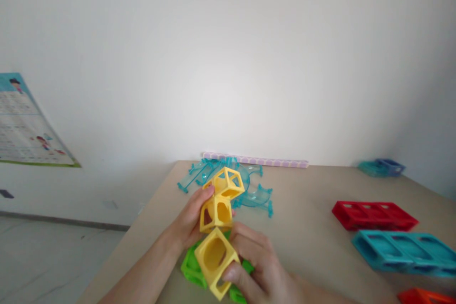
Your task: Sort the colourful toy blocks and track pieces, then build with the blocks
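The left hand [190,216] is closed around the upper yellow cubes [216,213], thumb on top near the joint between them. The right hand [258,263] pinches the lowest yellow cube [216,256] between thumb and fingers, its corner close to the cubes above; whether they touch is hard to tell. All the yellow cubes are held up over the near part of the table [299,228], with green blocks [194,266] partly hidden beneath. Clear blue pieces [254,194] lie behind the hands, next to a purple strip [270,160] along the wall [228,57]. To the right are a red block [374,215], a teal block [408,251] and, at the bottom edge, an orange block [427,296].
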Motion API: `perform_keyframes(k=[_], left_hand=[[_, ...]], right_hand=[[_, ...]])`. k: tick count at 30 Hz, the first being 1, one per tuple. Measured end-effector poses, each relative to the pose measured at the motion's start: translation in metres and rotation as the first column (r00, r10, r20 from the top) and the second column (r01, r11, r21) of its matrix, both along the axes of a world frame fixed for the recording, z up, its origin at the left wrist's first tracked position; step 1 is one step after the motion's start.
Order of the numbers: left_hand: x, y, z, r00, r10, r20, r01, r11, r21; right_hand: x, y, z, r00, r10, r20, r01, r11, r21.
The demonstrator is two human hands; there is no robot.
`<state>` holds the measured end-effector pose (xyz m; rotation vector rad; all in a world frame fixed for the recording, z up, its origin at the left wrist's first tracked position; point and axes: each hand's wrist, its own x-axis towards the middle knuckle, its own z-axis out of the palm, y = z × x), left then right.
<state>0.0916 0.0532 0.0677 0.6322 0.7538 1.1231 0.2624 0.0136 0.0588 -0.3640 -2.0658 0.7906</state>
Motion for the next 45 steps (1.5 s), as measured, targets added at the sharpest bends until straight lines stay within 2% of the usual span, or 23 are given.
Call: perform_keyframes(k=[3, 5, 8, 11, 16, 19, 22, 26, 29, 33, 40, 45], left_hand=[[-0.003, 0.005, 0.001, 0.996, 0.059, 0.064, -0.063, 0.997, 0.053], [-0.005, 0.009, 0.0, 0.988, 0.118, 0.1, -0.128, 0.986, 0.104], [-0.007, 0.012, -0.001, 0.98, 0.151, 0.129, -0.174, 0.965, 0.196], [-0.008, 0.01, -0.001, 0.988, 0.107, 0.111, -0.136, 0.947, 0.292], [-0.008, 0.002, 0.001, 1.0, -0.014, 0.014, 0.008, 0.935, 0.356], [-0.007, 0.001, 0.002, 0.999, -0.035, -0.009, 0.036, 0.93, 0.367], [-0.007, 0.002, 0.003, 0.999, 0.044, 0.01, -0.045, 0.926, 0.374], [-0.006, 0.003, 0.003, 0.993, 0.116, -0.009, -0.104, 0.921, 0.376], [-0.006, 0.002, 0.002, 0.995, 0.091, -0.034, -0.072, 0.928, 0.364], [-0.007, 0.001, 0.002, 0.996, 0.07, -0.057, -0.044, 0.925, 0.378], [-0.009, 0.002, 0.0, 0.997, 0.069, -0.047, -0.045, 0.916, 0.399], [-0.01, 0.002, -0.002, 0.999, 0.044, -0.005, -0.039, 0.931, 0.364]], right_hand=[[0.004, 0.002, 0.003, 0.983, -0.121, -0.139, 0.11, 0.99, -0.087], [0.004, 0.006, 0.006, 0.956, -0.209, -0.208, 0.167, 0.965, -0.203], [0.0, 0.018, 0.01, 0.912, -0.283, -0.297, 0.144, 0.899, -0.415], [-0.004, 0.029, 0.01, 0.894, -0.302, -0.331, 0.069, 0.823, -0.564], [-0.007, 0.038, 0.003, 0.867, -0.378, -0.324, -0.001, 0.65, -0.76], [-0.006, 0.04, 0.003, 0.852, -0.398, -0.339, -0.021, 0.622, -0.783], [-0.004, 0.043, 0.007, 0.856, -0.394, -0.334, -0.034, 0.603, -0.797], [0.0, 0.048, 0.012, 0.911, -0.297, -0.285, -0.116, 0.479, -0.87], [0.003, 0.051, 0.012, 0.926, -0.248, -0.284, -0.166, 0.41, -0.897], [0.003, 0.053, 0.012, 0.923, -0.225, -0.313, -0.215, 0.373, -0.903], [-0.002, 0.046, 0.021, 0.91, -0.268, -0.316, -0.235, 0.293, -0.927], [-0.003, 0.041, 0.018, 0.94, -0.199, -0.276, -0.245, 0.167, -0.955]])
